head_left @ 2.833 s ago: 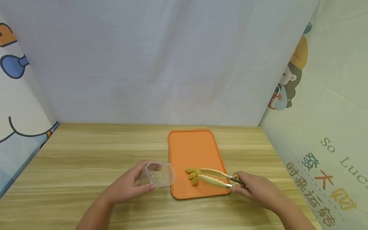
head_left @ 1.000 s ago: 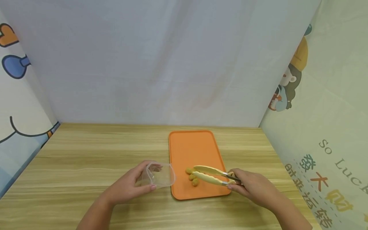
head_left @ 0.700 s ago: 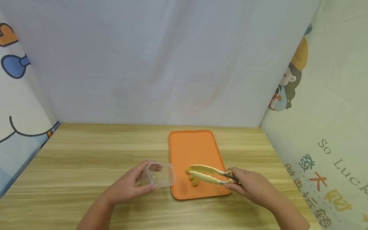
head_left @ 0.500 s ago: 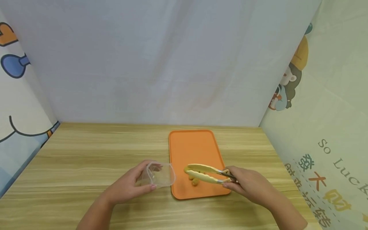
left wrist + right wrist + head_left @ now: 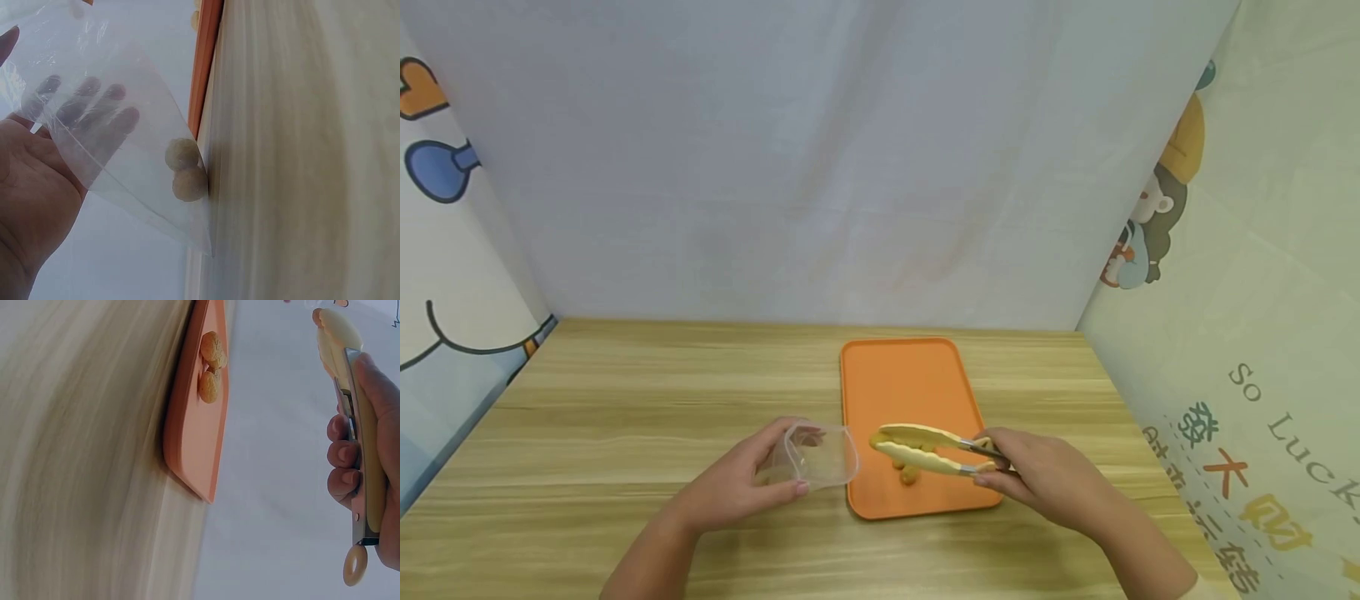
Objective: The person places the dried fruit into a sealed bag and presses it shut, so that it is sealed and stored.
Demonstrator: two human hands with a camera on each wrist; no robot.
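My left hand [image 5: 741,487] holds a clear plastic bag [image 5: 827,458] open beside the tray's left edge. In the left wrist view, two round tan pieces [image 5: 189,183] lie at the bottom of the bag [image 5: 137,156]. My right hand [image 5: 1045,479] grips cream tongs [image 5: 925,458] above the orange tray [image 5: 902,383], their tips near its left rim. A brownish-yellow piece [image 5: 875,438] shows at the tips. Several such pieces [image 5: 910,475] rest on the tray, partly covered by the tongs. In the right wrist view, my curled fingers [image 5: 344,481] wrap the tongs' metal handle [image 5: 362,444].
The orange tray stands on a wood-grain table [image 5: 700,358]. A pale cloth [image 5: 775,167] hangs behind the table. Printed cloths stand at the left [image 5: 460,275] and at the right [image 5: 1240,250].
My right hand and the tongs have moved left over the tray, bringing a piece at the tips away from the others. The left hand and bag have stayed almost still.
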